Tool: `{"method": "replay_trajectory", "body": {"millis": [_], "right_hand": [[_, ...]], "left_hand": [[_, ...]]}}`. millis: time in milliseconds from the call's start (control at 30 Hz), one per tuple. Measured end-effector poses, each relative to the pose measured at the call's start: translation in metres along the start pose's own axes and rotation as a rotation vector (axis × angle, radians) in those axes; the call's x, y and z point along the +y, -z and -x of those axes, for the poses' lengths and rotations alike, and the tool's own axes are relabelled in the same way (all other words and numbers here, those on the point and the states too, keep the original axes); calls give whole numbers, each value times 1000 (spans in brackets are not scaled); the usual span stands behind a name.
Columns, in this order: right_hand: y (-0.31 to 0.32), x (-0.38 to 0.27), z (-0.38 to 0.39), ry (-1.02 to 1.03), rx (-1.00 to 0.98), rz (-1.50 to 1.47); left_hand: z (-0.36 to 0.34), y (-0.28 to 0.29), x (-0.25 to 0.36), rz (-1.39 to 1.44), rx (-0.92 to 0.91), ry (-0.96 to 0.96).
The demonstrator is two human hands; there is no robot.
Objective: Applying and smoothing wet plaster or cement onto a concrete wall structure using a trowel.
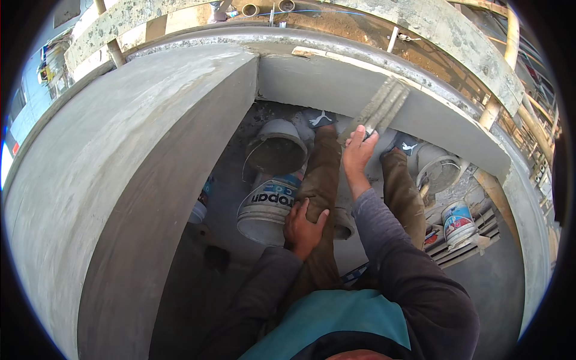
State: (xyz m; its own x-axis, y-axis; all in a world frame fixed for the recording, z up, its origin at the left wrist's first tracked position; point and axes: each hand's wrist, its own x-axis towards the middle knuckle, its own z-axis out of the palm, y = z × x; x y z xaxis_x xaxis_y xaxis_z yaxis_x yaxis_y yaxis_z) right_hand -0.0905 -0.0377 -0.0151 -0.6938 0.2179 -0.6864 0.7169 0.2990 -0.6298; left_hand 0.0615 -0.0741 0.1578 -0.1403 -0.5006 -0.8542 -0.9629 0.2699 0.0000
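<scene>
My right hand (360,153) is closed round the handle of a plastering trowel (387,105). The trowel's long, mortar-smeared blade lies over the grey face of the low wall (306,84) ahead, its far end near the wall's top edge; whether it touches the wall I cannot tell. On my left knee, over the brown trousers (324,174), rests my left hand (305,228), its fingers apart and nothing in it. A bucket (279,127) with grey mortar inside stands left of my left foot. Beside that leg is a white printed bucket (267,213).
A smooth plastered wall (174,144) rises at left. Along the front wall's top runs a pale strip (414,81). To the right are another bucket (429,157), a small paint pail (458,216) and stacked boards (486,237). Bamboo poles (512,39) and brown soil (354,27) lie beyond.
</scene>
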Motion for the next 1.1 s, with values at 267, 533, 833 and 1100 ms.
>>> {"method": "replay_trajectory", "body": {"millis": [267,533,833,1100], "right_hand": [[-67,-37,64,176,-370,123],[-144,-10,77,253,-447,175],[-167,-15,81,300,-400,182],[-173,-19,80,243,-413,192]], "left_hand": [[2,2,-5,-45,-21,-3],[0,-4,-14,19,-51,-37],[-2,4,-13,102,-51,-84],[-2,6,-17,16,-111,-86]]}}
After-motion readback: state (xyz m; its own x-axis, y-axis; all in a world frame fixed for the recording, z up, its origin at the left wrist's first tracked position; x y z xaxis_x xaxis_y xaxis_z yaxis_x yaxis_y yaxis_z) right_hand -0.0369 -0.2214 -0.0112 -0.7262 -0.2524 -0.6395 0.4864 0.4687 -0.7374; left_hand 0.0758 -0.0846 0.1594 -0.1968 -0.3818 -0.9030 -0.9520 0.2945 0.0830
